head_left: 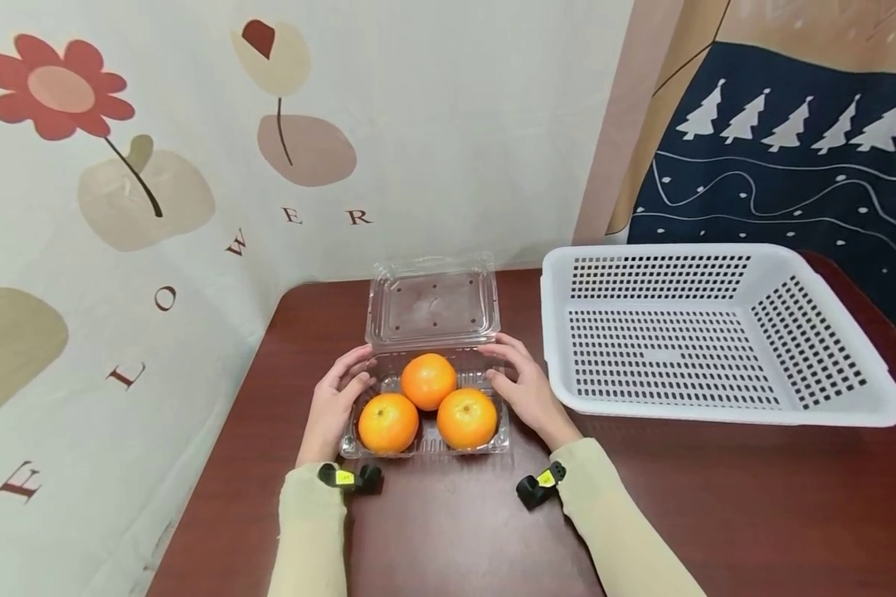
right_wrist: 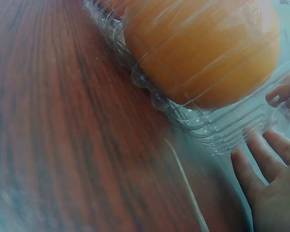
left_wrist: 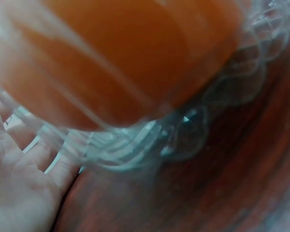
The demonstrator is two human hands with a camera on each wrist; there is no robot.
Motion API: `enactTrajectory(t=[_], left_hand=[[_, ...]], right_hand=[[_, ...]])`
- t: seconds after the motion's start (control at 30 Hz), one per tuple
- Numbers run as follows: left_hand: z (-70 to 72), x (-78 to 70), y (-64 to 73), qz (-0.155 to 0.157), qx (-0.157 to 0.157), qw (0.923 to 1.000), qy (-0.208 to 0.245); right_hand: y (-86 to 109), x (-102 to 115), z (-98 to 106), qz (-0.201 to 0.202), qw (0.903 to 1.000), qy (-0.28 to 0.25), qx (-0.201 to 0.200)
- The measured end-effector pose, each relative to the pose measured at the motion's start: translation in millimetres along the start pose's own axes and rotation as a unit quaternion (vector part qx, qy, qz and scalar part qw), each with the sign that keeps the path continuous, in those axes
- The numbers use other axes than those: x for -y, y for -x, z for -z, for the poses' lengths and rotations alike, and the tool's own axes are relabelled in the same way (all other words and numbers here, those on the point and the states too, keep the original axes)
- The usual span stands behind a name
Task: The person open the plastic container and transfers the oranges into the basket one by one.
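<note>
Clear rectangular plastic box [head_left: 427, 445], lid [head_left: 435, 303] folded back, on reddish-brown wood-grain table [head_left: 463, 522] | three round orange fruits [head_left: 428, 381] inside | my left hand [head_left: 336, 396] grips box's left rim, my right hand [head_left: 528, 390] its right | white perforated plastic basket [head_left: 664, 356], right.

The head view is bright, evenly lit and fairly sharp, with a soft sheen on the surface [head_left: 448, 514] and small glints along the clear box [head_left: 428, 445]. Both wrist views are dimmer, hazy and bluish; in the left one, a close orange [left_wrist: 130, 63] blurs out of focus.
</note>
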State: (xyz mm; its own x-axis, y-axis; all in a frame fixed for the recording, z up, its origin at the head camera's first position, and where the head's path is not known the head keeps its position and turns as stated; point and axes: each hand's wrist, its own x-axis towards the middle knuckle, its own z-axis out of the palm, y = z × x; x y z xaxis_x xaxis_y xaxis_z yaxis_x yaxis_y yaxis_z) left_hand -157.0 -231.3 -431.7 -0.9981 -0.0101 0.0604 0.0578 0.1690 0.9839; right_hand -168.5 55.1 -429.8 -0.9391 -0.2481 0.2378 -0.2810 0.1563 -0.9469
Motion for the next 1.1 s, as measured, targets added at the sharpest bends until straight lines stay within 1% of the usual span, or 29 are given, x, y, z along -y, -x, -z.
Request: enactTrajectory(t=[0.37, 0.5, 0.8, 0.87, 1.1], left_hand=[[-0.3, 1.3, -1.4, 0.004, -0.006, 0.9999, -0.009], [-0.6, 0.9, -1.7, 0.005, -0.007, 0.9999, -0.005], [0.3, 0.6, 0.9, -0.01, -0.002, 0.9999, 0.001], [0.9, 0.9, 1.4, -0.014, -0.002, 0.9999, -0.005], [0.4, -1.4, 1.5, -0.013, 0.003, 0.9999, 0.003]], right_hand=[[0.9, -0.3, -0.8, 0.003, 1.0, 0.007, -0.005], [0.8, -0.7, -0.9, 0.006, 1.0, 0.005, -0.005], [1.7, -0.5, -1.7, 0.005, 1.0, 0.0, -0.005], [1.8, -0.8, -2.1, 0.007, 1.0, 0.001, -0.004], [2.0, -0.9, -1.0, 0.008, 1.0, -0.003, -0.004]])
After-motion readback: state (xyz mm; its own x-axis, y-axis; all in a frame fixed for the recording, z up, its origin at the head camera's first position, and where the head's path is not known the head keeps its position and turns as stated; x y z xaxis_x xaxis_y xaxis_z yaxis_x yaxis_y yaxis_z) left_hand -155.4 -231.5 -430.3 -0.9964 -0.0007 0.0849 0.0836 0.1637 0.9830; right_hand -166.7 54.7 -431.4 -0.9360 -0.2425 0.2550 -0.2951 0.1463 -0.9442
